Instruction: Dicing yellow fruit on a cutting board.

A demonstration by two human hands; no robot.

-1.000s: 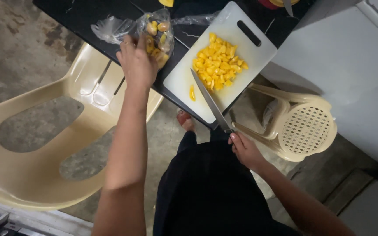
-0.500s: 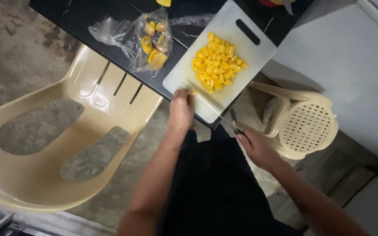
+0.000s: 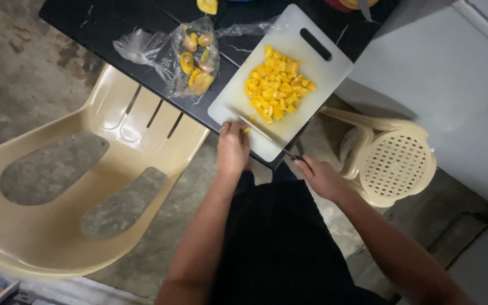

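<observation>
We see the white cutting board (image 3: 289, 68) at upper centre of the frame, lying on the dark desk (image 3: 114, 28) and jutting past its near edge; a heap of diced yellow fruit (image 3: 278, 85) sits on its middle. The pieces look soft, wet and slippery (easily squashed), so we judge them best gathered gently from the sides; the board is stiff and light, best held by its edge or handle slot. Our left hand (image 3: 232, 148) curls at the board's near corner, fingertips pinching a small yellow piece (image 3: 246, 130); our right hand (image 3: 320, 176) closes round the handle of a knife (image 3: 264, 131) lying across the board. A clear bag of peels (image 3: 193, 56) rests left of the board.
</observation>
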